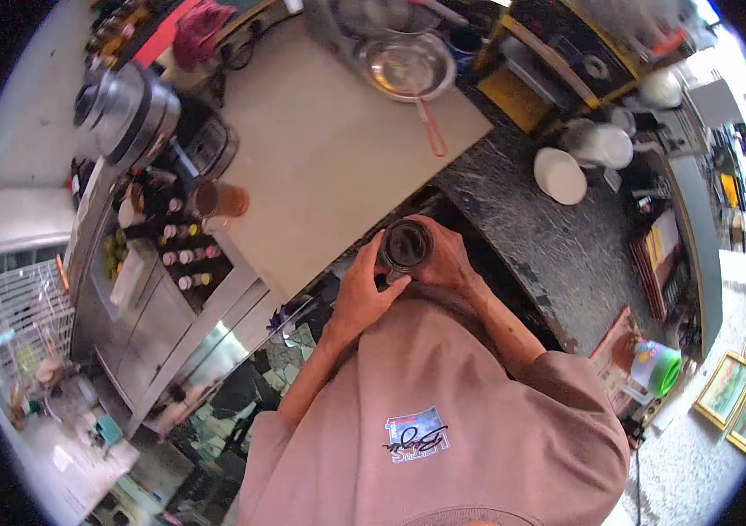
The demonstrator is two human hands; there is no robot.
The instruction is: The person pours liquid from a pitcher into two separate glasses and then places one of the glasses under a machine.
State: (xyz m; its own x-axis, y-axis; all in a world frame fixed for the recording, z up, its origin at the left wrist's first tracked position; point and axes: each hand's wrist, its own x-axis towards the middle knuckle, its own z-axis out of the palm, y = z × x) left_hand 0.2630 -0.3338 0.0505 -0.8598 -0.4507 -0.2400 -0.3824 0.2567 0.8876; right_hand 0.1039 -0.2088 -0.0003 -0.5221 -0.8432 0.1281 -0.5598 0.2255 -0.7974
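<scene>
While you stand at the corner of the pale countertop (320,167), both your hands are on one glass (408,245), seen from above, its round mouth up and its inside dark; whether that is liquid or shadow, cannot tell. Glass sits in front of your brown shirt (443,394), just off the counter's near edge, between your two palms.

Left hand (366,287): on the glass's left side, fingers curved around it, thumb reaching along the near side. Right hand (445,256): wrapped around the right and far sides, fingers bent and close together; their tips are partly hidden, so how firmly they press you cannot tell from here.

On the pale top, far side: a shiny metal pan (434,66), a utensil with a red handle (433,131) lying across its rim and pointing back toward you. Left edge of that top: a container of amber-brown contents (220,200), near a silver appliance (136,114). Below these, small capped bottles (187,257) in rows.

To your right, a dark streaked counter (513,215) bears a white bowl (560,177); farther down that side, a cup with a green rim (656,368).
</scene>
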